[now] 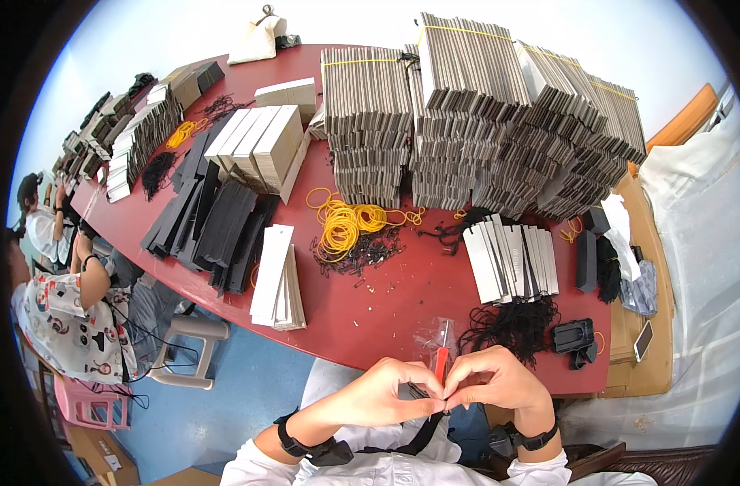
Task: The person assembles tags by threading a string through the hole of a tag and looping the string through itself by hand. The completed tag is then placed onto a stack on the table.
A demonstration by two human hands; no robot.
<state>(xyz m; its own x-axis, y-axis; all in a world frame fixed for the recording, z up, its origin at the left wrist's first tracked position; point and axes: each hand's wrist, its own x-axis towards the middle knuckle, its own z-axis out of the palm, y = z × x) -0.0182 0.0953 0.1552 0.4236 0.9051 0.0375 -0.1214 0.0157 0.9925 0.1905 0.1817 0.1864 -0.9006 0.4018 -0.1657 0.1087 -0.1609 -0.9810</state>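
Just past the table's near edge, my left hand [392,392] and my right hand [501,381] meet fingertip to fingertip. Both are closed in a pinch. Something small and dark shows where the fingertips touch, too small to name. Right behind my fingers a red-handled tool [441,363] with a thin metal shaft points away from me; its lower end is hidden by the hands. A crumpled clear plastic bag [425,334] lies beside it. Close to my right hand sits a heap of black cords [511,328], below a row of white card tags [511,259].
The red table [378,312] carries tall stacks of grey boards [370,130], yellow elastic cords [345,231], black strips [232,231] and white cards [277,283]. A black device [574,336] is at right, a phone [644,342] on cardboard. Two people sit at left by a stool [187,348].
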